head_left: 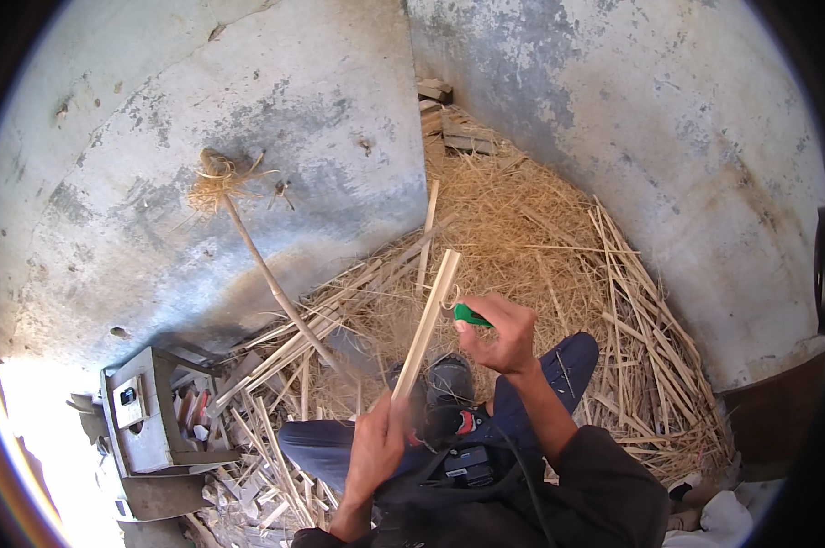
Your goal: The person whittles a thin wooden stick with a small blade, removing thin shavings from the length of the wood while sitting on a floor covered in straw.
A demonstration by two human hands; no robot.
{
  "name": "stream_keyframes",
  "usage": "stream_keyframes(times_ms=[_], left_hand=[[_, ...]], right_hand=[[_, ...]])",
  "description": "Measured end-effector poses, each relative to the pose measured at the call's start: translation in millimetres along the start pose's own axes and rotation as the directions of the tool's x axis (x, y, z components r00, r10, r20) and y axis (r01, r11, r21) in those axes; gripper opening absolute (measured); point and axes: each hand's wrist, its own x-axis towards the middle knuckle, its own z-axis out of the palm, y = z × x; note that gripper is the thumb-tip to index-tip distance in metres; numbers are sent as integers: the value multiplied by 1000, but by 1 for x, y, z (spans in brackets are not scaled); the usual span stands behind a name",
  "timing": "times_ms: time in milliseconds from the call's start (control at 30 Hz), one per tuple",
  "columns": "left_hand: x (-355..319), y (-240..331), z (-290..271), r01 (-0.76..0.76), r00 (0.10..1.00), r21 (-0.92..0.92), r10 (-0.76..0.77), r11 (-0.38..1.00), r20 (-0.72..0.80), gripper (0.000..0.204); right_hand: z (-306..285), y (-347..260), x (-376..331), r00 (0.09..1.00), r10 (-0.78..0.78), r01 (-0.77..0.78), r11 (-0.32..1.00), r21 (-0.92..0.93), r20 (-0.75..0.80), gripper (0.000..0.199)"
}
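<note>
Low in front of my body, my left hand is closed round the lower end of a pale bamboo strip. The strip slants up and away, with lengthwise lines along its face. My right hand grips a small green-handled tool close to the strip's right edge, near its upper end. A thin curled shaving shows between the tool and the strip. My fingers cover most of the tool, and its blade cannot be made out. The left fingers are slightly blurred.
My crossed legs frame the work. Shavings heap up ahead, with long loose strips on the right. A stick with a fibrous head leans against the left wall. A metal box stands at the left.
</note>
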Motion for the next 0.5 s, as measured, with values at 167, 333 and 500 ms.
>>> stream_keyframes(times_ms=[167, 333, 500], left_hand=[[-3, 2, 3, 55, 997, -61, -57, 997, -42, 36], [-9, -7, 2, 18, 1000, -19, -19, 1000, -22, 29], [-31, -24, -2, 62, 987, -5, -60, 998, 148, 31]], right_hand=[[1, 6, 3, 1000, 7, -6, 999, -38, 23, 25], [0, 11, 9, 999, 24, -27, 998, -55, -48, 26], [-25, 93, 23, 843, 447, -506, 848, -159, -301, 26]])
